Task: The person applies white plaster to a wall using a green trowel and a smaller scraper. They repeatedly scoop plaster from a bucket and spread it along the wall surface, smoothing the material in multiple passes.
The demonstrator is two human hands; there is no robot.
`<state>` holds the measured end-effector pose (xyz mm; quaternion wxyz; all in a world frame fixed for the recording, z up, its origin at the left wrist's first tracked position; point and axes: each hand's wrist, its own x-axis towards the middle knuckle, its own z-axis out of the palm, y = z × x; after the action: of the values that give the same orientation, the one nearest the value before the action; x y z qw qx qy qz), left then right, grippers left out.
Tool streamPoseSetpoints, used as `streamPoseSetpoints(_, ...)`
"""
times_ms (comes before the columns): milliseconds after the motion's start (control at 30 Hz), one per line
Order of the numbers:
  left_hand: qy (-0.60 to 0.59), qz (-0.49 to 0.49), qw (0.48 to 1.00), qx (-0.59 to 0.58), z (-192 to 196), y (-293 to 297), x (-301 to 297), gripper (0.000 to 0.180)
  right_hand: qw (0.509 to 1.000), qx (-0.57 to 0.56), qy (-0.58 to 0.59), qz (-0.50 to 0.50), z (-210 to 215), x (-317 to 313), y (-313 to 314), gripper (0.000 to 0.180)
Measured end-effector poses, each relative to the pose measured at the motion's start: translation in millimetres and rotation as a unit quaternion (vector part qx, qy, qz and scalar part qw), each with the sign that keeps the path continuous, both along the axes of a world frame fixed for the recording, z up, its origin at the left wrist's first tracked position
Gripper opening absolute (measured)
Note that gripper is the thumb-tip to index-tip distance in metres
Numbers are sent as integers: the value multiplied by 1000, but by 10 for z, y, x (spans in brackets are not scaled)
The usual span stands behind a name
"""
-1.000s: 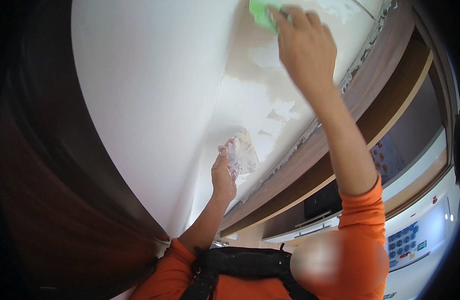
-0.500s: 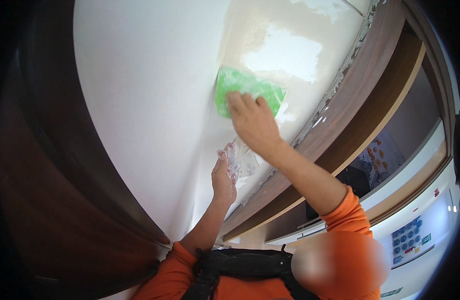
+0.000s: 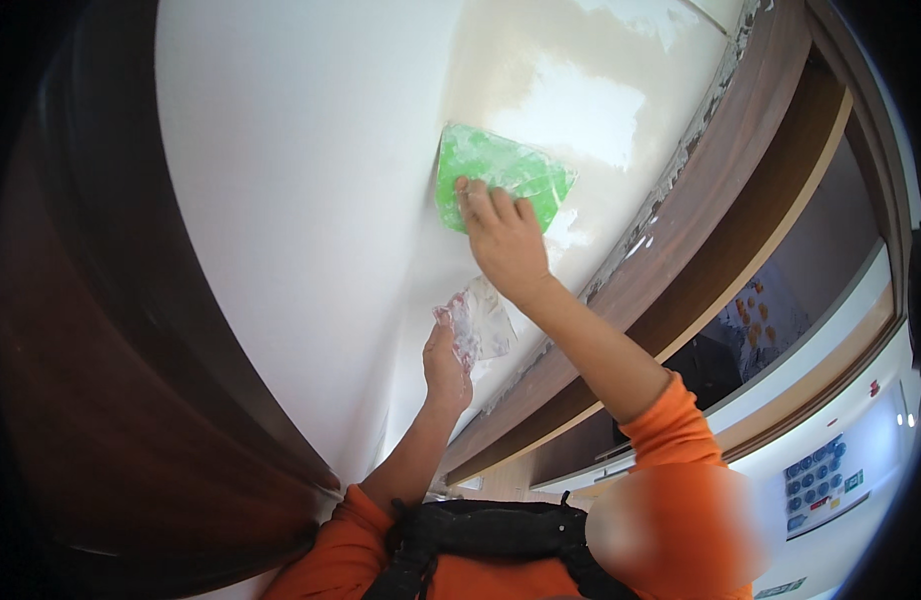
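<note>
My right hand [image 3: 507,240] is closed on a green plastic spreader [image 3: 511,162] smeared with white paste. Its broad face lies close against the pale wall [image 3: 301,200], below a patch of fresh white filler [image 3: 581,110]. Lower down, my left hand [image 3: 447,365] grips a crumpled clear plastic bag [image 3: 471,325] with white paste in or on it. Thumb and fingers close round the bag's near side. What else may be inside the bag I cannot make out.
A brown wooden frame [image 3: 671,235] with a ragged, plaster-spattered edge runs along the wall's right side. Beyond it is an opening into another space. A dark brown glossy panel [image 3: 111,350] curves along the left. A black strap [image 3: 491,525] crosses my chest.
My right hand and the green spreader have shifted slightly up the wall, and my right forearm has swung a little left. The left hand stays in place; more of the bag shows.
</note>
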<state>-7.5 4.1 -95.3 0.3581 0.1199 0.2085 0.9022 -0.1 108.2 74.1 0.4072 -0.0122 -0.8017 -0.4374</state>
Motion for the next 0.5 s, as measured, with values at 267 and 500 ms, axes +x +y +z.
streamPoseSetpoints(267, -10, 14, 1000, -20, 24, 0, 7, 50, 994, -97, -41, 5, 163, 353, -363, 50)
streamPoseSetpoints(500, -7, -12, 1000, -14, 28, -27, 88, 47, 999, -46, 19, 14, 474, 75, -233, 47)
